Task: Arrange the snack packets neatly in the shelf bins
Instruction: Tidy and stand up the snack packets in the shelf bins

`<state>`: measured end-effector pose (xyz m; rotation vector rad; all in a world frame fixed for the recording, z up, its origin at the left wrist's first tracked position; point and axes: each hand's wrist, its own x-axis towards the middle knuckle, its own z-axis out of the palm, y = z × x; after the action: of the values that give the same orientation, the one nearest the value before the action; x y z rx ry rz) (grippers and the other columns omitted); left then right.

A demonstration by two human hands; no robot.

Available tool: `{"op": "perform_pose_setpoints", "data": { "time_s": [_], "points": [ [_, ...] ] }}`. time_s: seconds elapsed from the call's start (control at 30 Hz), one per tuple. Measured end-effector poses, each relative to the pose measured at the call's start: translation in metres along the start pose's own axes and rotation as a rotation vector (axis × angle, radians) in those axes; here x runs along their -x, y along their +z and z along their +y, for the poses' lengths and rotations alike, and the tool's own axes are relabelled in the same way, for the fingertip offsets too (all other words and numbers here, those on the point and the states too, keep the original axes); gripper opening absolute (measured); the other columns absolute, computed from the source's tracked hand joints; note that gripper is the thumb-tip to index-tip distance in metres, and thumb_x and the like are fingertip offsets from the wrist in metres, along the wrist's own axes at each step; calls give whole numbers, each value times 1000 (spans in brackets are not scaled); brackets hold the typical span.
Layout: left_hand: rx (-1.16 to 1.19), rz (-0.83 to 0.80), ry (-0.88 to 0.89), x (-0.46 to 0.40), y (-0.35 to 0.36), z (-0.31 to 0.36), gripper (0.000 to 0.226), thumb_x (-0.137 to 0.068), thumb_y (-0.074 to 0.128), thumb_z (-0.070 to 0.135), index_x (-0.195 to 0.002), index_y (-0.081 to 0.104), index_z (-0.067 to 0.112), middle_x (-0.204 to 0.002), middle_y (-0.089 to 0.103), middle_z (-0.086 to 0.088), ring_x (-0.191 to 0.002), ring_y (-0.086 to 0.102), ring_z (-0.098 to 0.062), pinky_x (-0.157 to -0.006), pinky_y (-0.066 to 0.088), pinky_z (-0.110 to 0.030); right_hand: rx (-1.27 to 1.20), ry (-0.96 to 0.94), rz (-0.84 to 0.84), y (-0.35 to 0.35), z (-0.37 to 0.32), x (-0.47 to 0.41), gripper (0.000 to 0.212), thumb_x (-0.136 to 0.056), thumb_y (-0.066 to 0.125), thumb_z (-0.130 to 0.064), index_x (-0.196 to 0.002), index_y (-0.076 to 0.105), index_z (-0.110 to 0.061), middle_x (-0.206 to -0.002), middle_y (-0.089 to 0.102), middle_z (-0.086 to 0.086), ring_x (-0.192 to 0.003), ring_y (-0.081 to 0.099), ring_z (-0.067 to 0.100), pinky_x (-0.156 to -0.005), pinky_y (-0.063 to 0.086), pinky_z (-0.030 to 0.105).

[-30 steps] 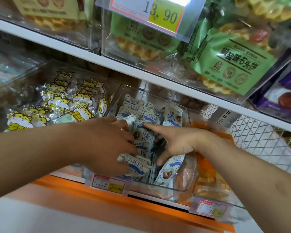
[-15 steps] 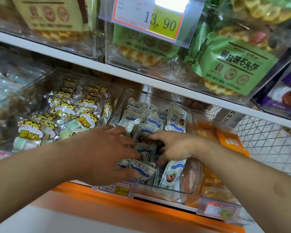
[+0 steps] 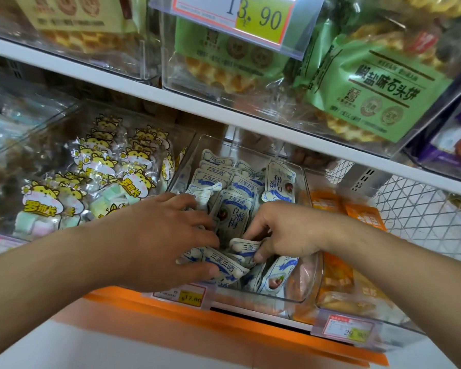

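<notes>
Reaching into the clear bin [image 3: 301, 296] on the lower shelf, both hands are busy among the white-and-blue packets [image 3: 238, 209]. Nearest, the left hand [image 3: 160, 241] has its thumb pressed on a front packet [image 3: 224, 269] with the fingers curled over the pile, so it grips; the right hand [image 3: 285, 233] pinches the top edge of a neighbouring packet with bent fingers. These look like small sealed foil sachets: light, soft, crinkly and likely slick, so they should slide and flop rather than stand unaided. Taking them by the flat sealed edges, or squaring several together between both palms, seems the surest hold; squeezing the middles could crush the contents. Farther back, more packets stand in rough rows, one tilted at the right. Beyond, the upper shelf [image 3: 171, 95] carries green bags [image 3: 378, 89].
</notes>
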<state>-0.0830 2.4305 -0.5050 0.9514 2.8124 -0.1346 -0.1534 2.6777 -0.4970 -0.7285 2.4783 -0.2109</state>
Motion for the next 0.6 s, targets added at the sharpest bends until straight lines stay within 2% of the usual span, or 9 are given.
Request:
{"op": "perform_pose_setpoints", "data": {
  "time_s": [0.03,0.13,0.23,0.27,0.37,0.43,0.47,0.53,0.6],
  "points": [
    [-2,-3,3,1,0,-1,65,-92,12,82,-146,31,53,-156,31,25,-149,13,-12,-122,18,-37,22,-5,11,-2,0,4,30,-89,83,-20,-114,81,-36,-97,79,-22,-81,67,-12,-65,49,9],
    [1,-5,18,2,2,-4,64,-92,12,83,-144,35,54,-156,30,27,-149,14,-12,-121,20,-37,76,-31,-13,-5,3,19,43,-93,71,-7,-119,78,-40,-104,79,-23,-87,68,-15,-79,58,16],
    [6,-12,11,-3,1,-2,67,-89,12,86,-145,33,54,-156,31,26,-147,15,-12,-121,20,-39,-39,33,-92,-6,6,19,45,-96,58,-3,-124,77,-33,-82,76,-26,-64,63,-11,-57,46,10],
    [4,-16,7,-5,0,1,68,-89,12,86,-147,30,54,-156,31,24,-147,15,-13,-121,18,-40,-105,51,-90,-5,8,15,39,-99,57,-6,-124,78,-28,-72,72,-26,-57,60,-8,-55,42,10],
    [3,-20,-7,-8,2,8,68,-88,13,87,-150,17,59,-158,31,16,-147,17,-20,-120,15,-45,-115,29,-64,0,8,5,25,-107,58,-30,-113,80,-18,-68,64,-21,-58,54,-1,-62,42,16],
    [-16,-23,-12,-7,5,9,70,-87,11,89,-151,8,61,-161,27,11,-148,14,-25,-120,14,-48,-60,14,-80,1,3,4,24,-107,59,-34,-115,79,-24,-67,65,-23,-58,53,-3,-57,40,12],
    [-25,-22,-12,-6,6,9,71,-86,11,90,-151,4,61,-163,25,10,-149,13,-26,-120,14,-48,-82,19,-83,-1,2,5,22,-106,61,-34,-119,78,-29,-78,72,-22,-65,56,-5,-62,44,13],
    [-42,-22,-5,-6,7,7,71,-87,13,90,-151,0,62,-164,22,10,-149,14,-27,-120,15,-48,-196,53,-58,-3,6,4,24,-103,64,-35,-123,75,-36,-107,78,-12,-92,68,3,-86,57,31],
    [-47,-25,3,-6,8,5,70,-87,15,89,-150,-2,64,-164,21,11,-149,14,-27,-120,15,-48,-258,93,83,-4,10,1,27,-104,61,-28,-128,73,-35,-112,78,-10,-103,73,12,-97,58,41]
  ]
}}
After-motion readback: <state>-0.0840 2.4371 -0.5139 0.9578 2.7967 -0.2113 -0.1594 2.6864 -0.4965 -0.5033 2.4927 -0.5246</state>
